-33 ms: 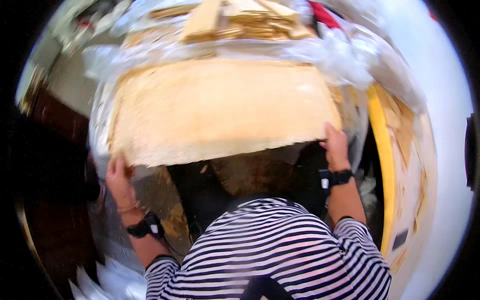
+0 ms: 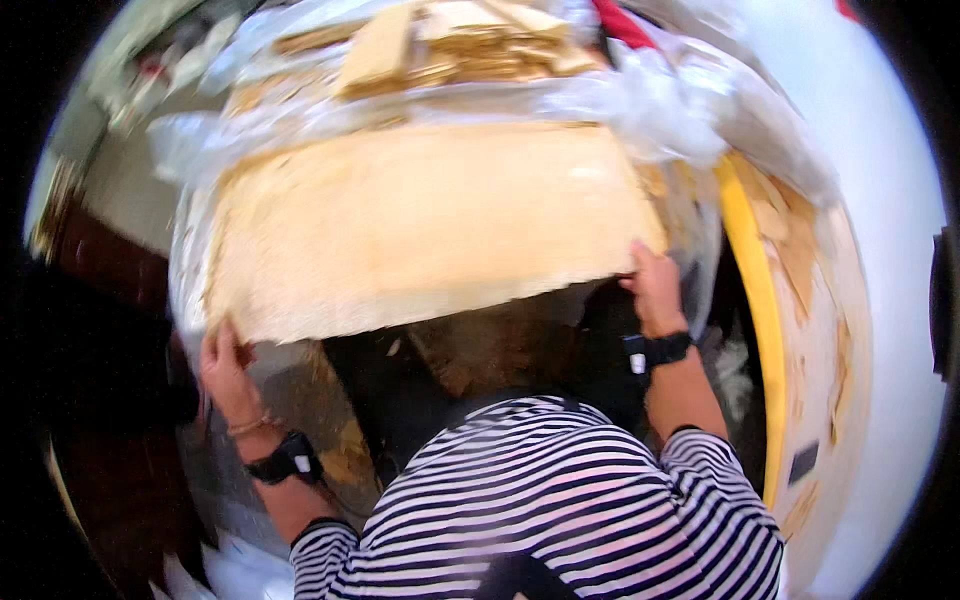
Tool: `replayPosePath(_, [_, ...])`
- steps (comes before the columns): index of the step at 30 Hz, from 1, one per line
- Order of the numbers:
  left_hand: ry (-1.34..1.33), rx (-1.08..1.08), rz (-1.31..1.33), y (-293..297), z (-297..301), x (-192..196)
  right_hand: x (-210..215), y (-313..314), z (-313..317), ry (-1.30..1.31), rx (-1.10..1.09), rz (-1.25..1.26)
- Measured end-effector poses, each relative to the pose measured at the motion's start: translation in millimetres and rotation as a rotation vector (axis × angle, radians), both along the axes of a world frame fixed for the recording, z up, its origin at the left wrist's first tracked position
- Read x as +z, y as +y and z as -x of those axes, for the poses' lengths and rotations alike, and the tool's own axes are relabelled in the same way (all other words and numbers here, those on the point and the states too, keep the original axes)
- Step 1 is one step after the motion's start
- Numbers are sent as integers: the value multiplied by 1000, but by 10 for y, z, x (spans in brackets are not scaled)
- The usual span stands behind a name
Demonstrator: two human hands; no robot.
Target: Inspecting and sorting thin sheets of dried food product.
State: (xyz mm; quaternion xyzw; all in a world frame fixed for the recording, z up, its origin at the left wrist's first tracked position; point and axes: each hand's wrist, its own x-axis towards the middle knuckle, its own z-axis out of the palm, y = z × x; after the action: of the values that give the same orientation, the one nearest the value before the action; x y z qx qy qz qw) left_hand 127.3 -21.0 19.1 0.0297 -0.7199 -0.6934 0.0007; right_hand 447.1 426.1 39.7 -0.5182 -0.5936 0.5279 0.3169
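Observation:
A broad, thin pale sheet that looks like wood veneer (image 2: 430, 220) stretches out in front of me, its near edge ragged. My left hand (image 2: 228, 375) is closed on its near left corner, the thumb uppermost. At the near right corner, my right hand (image 2: 655, 290) pinches the edge between thumb and fingers. The sheet's near edge hangs out over the dark gap before my body, and its left corner sits lower in the picture than its right. What lies beneath the sheet is hidden.
Stacked pale wood strips (image 2: 470, 45) lie beyond the sheet. Crumpled clear plastic (image 2: 640, 115) drapes around the far edge. To the right runs a yellow edge (image 2: 755, 300) beside a board with loose wood scraps (image 2: 795, 235). Dark brown furniture (image 2: 115, 260) stands on the left.
The whole scene has shifted slightly left in the picture. Both hands still grip the sheet, and its near left corner sits a little lower in view.

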Motion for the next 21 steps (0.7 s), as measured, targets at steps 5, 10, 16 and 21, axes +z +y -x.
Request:
replayPosePath(5, [76, 47, 218, 93, 563, -305, -221, -232, -63, 360, -30, 239])
replayPosePath(10, [80, 117, 998, 399, 491, 102, -17, -163, -361, 331, 31, 74])
replayPosePath(16, [684, 325, 1363, -74, 481, -389, 863, 448, -1646, -633, -146, -1013])
replayPosePath(21, [471, 15, 876, 537, -179, -43, 920, 1517, -2531, -1341, -352, -1010])
